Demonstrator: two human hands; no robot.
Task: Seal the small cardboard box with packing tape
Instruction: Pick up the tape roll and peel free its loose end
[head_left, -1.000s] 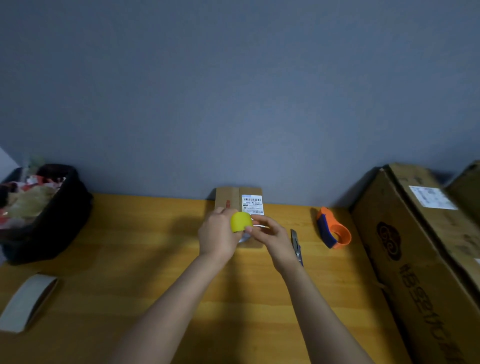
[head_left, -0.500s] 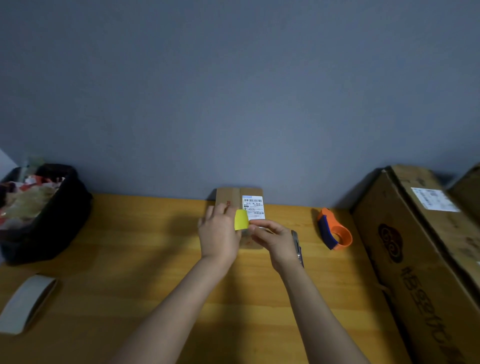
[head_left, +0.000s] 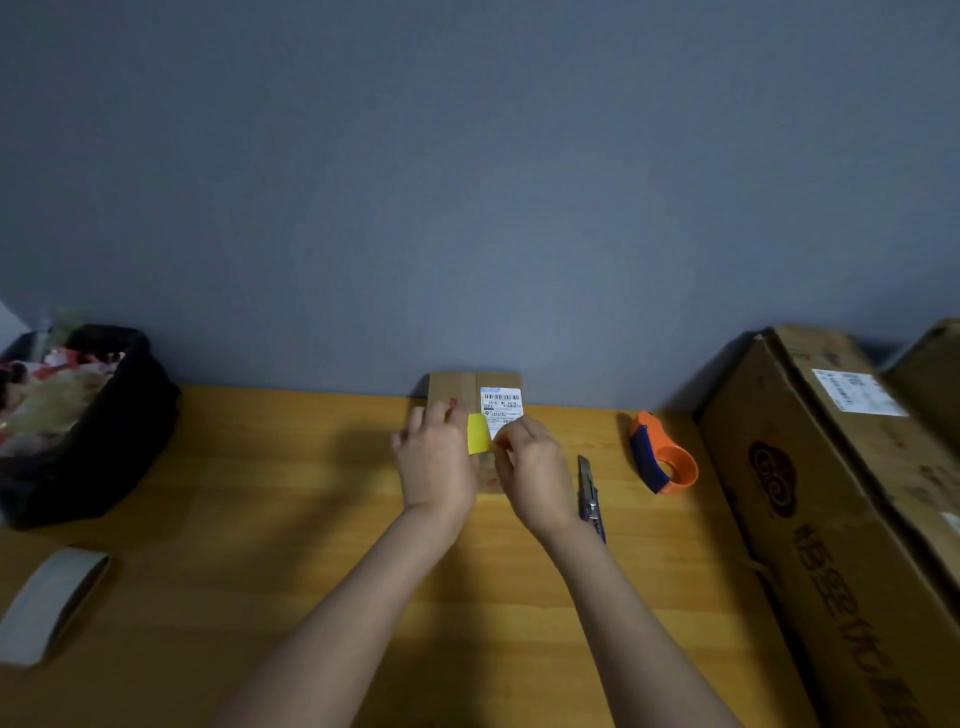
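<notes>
At frame centre my left hand (head_left: 436, 457) lies open, pinning the small cardboard box (head_left: 453, 388), so my right hand (head_left: 535, 467) can pinch the yellow tape strip (head_left: 478, 434) over its seam.

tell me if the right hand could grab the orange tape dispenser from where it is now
Probably yes. The orange and blue tape dispenser lies on bare wooden table right of the right hand; only the slim utility knife lies between them, low and flat. The fingers would first have to release the yellow piece.
</notes>
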